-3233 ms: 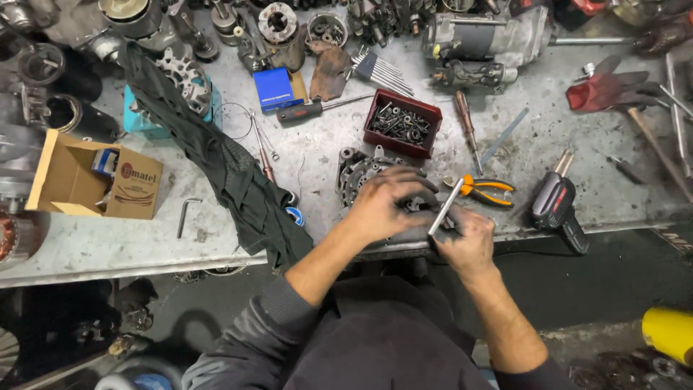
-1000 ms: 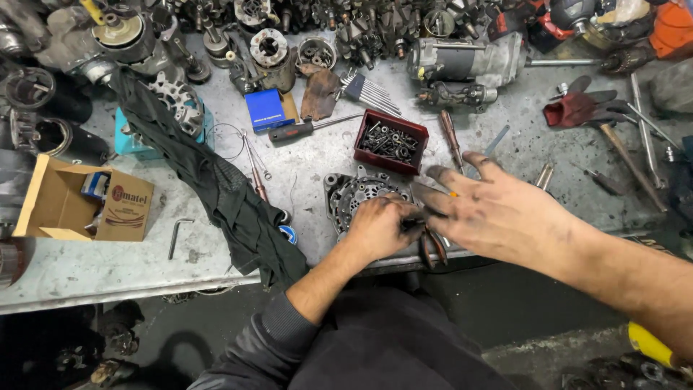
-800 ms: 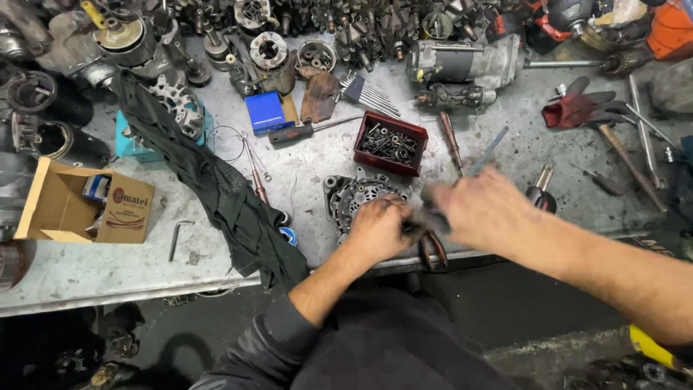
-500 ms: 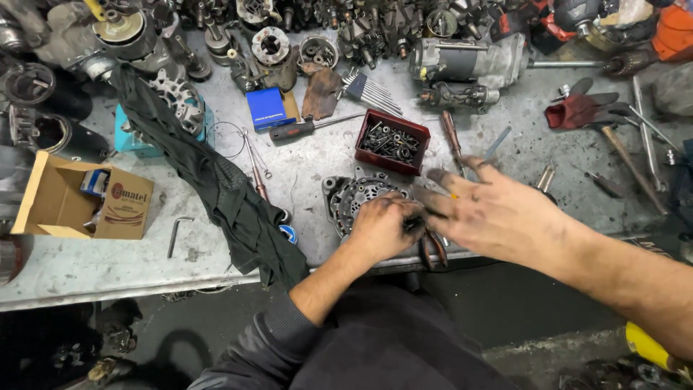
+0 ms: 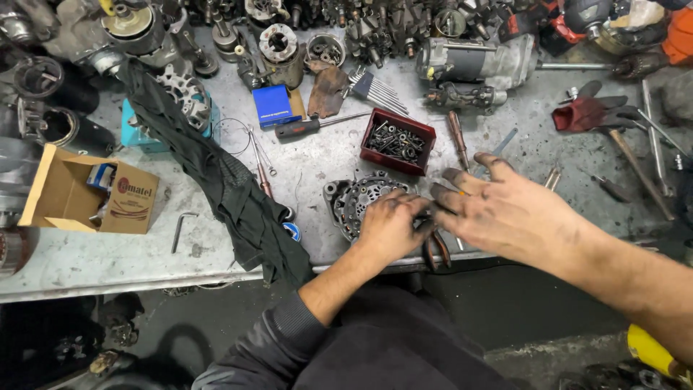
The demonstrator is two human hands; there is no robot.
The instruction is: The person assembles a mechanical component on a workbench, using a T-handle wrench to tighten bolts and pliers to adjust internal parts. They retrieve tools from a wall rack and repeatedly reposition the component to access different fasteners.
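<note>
A grey metal alternator housing (image 5: 345, 201) lies near the front edge of the steel bench (image 5: 115, 253). My left hand (image 5: 390, 227), smeared with grease, is curled over its right side and holds it down. Just to the right, my right hand (image 5: 505, 213) hovers a little above the bench with its fingers spread and nothing in it. Its fingertips point towards the housing. Orange-handled pliers (image 5: 437, 250) lie at the bench edge between the two hands, partly hidden under them.
A red tray of bolts (image 5: 421, 131) sits just behind the housing. A dark cloth (image 5: 231, 195) runs diagonally across the bench, with a cardboard box (image 5: 79, 198) to its left. A blue box (image 5: 272, 106), a screwdriver (image 5: 314, 126), a red glove (image 5: 588, 112) and motor parts (image 5: 476, 61) crowd the back.
My right hand has left the bench edge, where both hands worked together. It swung in towards the housing and back out right, fingers spread. My left hand stays on the housing.
</note>
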